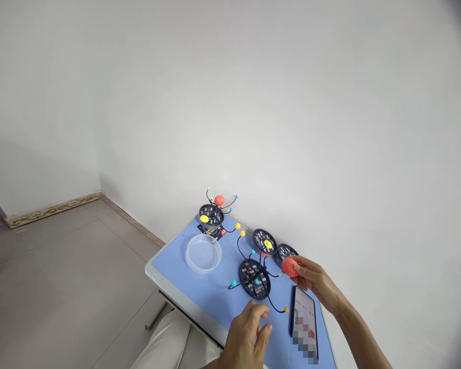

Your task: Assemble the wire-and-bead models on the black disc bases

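Right hand (pixel 314 279): we pinch the red ball (pixel 289 267) between thumb and fingers.
Red ball: we have it over the blue table (pixel 169 266), near the far end of the phone (pixel 305 320).
Left hand (pixel 246 335): ours is bare, fingers loosely bent, near the black disc (pixel 248 270) (an orange bead (pixel 286 310) sits to the right).
Clear dish (pixel 203 254): we see it left of that disc.

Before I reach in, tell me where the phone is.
In the head view, the phone lies on the blue table near its right edge, right of the left hand.
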Motion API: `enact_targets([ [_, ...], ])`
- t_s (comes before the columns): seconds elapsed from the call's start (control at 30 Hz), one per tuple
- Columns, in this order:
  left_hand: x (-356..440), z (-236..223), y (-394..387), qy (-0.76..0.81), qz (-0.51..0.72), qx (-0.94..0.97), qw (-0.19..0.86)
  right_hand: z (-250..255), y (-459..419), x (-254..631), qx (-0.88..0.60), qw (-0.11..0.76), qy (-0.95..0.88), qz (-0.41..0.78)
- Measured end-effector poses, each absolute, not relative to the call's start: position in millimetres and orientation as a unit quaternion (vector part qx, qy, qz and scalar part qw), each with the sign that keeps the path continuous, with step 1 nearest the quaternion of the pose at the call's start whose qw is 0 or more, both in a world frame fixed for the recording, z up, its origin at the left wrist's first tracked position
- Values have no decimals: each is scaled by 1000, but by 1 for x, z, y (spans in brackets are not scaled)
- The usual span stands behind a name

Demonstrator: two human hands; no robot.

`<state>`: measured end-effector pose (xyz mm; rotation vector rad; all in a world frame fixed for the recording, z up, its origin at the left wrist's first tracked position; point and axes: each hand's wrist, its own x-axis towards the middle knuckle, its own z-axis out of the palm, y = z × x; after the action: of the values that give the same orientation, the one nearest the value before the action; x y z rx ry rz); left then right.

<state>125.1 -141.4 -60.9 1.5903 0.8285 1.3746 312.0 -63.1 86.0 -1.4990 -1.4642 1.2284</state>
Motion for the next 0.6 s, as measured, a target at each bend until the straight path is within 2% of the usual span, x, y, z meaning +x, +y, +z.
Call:
enact_targets([
  [0.1, 103, -48, -140, 311, 598, 644, 363, 84, -50, 316, -591, 303, -592, 456],
  [0.23, 63, -21, -112, 364, 600, 642, 308, 82, -42, 316, -604, 271, -606, 442],
  [0.43, 46, -17, -50, 341, 464, 746, 335, 77, -35, 313, -623, 259, -603, 425],
  [0.6, 57, -23, -35, 356, 338, 815, 309, 71, -26, 312, -635, 244, -589, 436],
])
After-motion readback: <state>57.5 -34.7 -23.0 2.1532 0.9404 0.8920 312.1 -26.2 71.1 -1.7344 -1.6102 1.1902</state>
